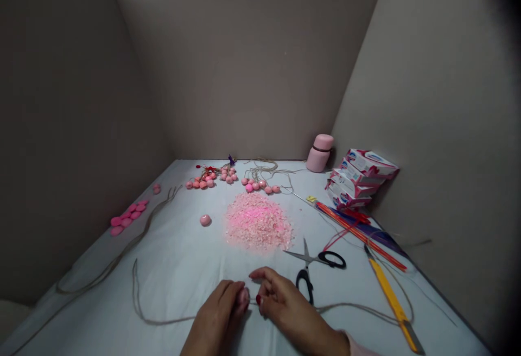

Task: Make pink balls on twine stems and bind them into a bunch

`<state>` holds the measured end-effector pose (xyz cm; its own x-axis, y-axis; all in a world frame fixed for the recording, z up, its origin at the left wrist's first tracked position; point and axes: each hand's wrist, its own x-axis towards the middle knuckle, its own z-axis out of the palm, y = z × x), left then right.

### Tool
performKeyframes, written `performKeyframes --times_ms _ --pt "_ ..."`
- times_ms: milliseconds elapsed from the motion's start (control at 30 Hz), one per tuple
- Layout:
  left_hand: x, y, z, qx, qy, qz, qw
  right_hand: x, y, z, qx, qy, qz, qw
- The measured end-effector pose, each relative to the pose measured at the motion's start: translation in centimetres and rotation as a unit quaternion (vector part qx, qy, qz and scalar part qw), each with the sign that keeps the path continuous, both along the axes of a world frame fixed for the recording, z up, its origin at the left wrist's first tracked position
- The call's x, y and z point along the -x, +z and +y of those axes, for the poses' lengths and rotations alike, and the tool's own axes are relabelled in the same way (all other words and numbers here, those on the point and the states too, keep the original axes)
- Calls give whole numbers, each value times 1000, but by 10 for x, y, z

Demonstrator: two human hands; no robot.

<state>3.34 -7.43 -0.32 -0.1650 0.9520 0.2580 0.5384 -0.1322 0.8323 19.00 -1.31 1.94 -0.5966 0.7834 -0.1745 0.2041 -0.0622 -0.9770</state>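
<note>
My left hand (pixel 216 315) is closed around a pink bead (pixel 243 297), low in the middle of the view. A thin beige cord (pixel 163 323) trails away to its left in a curve. My right hand (pixel 290 308), beside it, pinches the cord just right of the bead, with the index finger stretched out above. More cord runs out behind the right hand toward the cutter. Black-handled scissors (pixel 308 259) lie spread just beyond the right hand. A single pink bead (pixel 205 220) rests farther off on the white table.
A pile of pink chips (pixel 258 223) sits mid-table, with strung beads (pixel 260 185) behind. Bright pink discs (pixel 126 218) lie left. On the right are a yellow cutter (pixel 388 288), orange strips (pixel 362 234), stacked boxes (pixel 358 178) and a pink flask (pixel 319 153). Grey walls enclose the table.
</note>
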Motion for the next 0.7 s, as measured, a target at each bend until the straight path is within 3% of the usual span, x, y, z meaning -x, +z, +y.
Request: performKeyframes --times_ms 133,233,333,433,500,600,700 --pt "7 -3 -8 27 -17 79 996 -6 9 3 -123 45 -109 985" --pt "12 -3 -14 60 4 113 992 -7 12 3 -151 62 -143 976" --pt "17 0 -17 80 5 122 989 -5 10 4 -126 31 -112 985" --pt "22 5 -17 79 -9 156 985 -2 7 5 -56 8 -59 997" --pt "26 7 -15 29 -31 209 977 -1 6 6 -17 5 -24 1000" --pt "24 8 -8 -68 -66 261 961 1 4 5 -13 -8 23 1000" --pt "15 11 -1 -50 -95 254 961 2 2 6 42 -30 64 997"
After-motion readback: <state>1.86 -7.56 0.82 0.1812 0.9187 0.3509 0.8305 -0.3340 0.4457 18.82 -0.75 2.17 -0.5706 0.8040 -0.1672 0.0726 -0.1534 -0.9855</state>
